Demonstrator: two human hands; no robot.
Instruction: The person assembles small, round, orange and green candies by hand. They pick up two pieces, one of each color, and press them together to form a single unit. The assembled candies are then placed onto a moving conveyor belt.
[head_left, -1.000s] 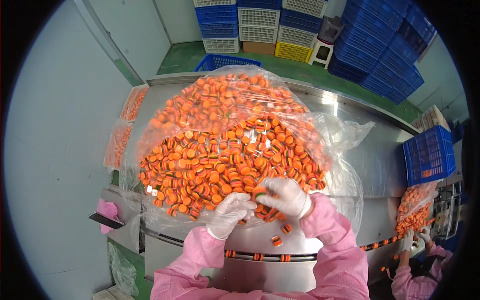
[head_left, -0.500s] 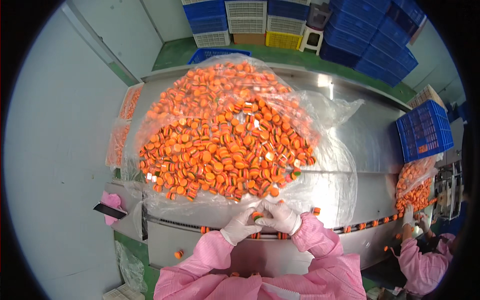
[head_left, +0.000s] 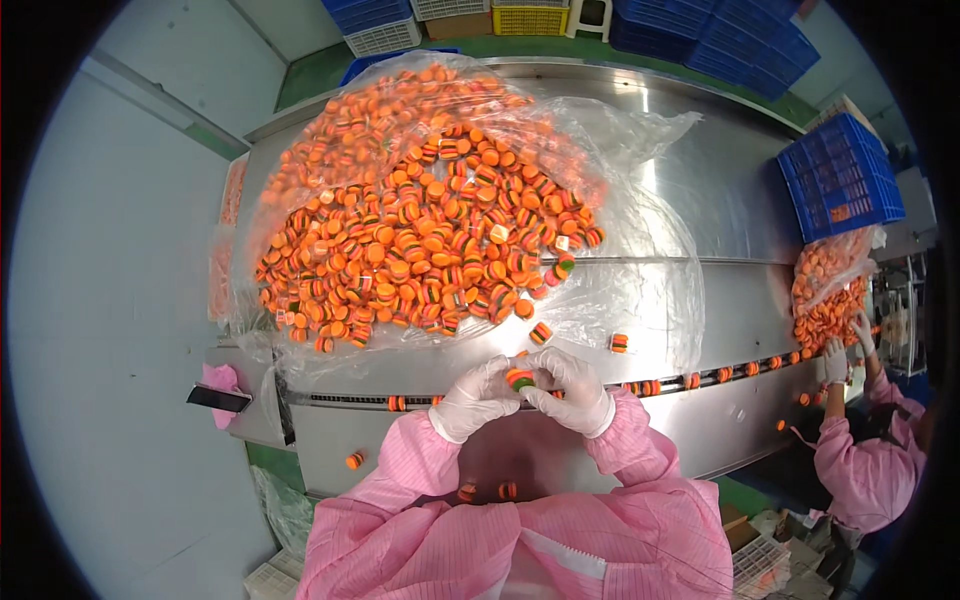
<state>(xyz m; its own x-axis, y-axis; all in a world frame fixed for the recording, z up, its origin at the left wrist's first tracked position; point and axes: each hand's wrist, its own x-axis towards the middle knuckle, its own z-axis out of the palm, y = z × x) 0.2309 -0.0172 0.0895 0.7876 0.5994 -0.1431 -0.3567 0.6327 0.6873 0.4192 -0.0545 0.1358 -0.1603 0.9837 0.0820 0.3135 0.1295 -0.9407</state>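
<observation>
Just in front of me, my left hand and my right hand, both in white gloves, come together around one small burger-shaped candy. It has an orange top, red and dark layers and a green patch on its near side. Fingers of both hands close on it from either side. Beneath the hands runs a narrow conveyor carrying spaced candies of the same kind. Beyond it a large heap of these candies spills from a clear plastic bag. A loose candy lies between heap and hands.
Stray candies lie on the near metal ledge. To the right, a co-worker in pink reaches to a smaller heap below a tilted blue crate. A phone rests at left; stacked crates stand behind.
The view has tilted, so the table sits higher in the picture. My hands stay together over the conveyor, the candy now showing more plainly between them. The co-worker's hands have reached farther forward.
</observation>
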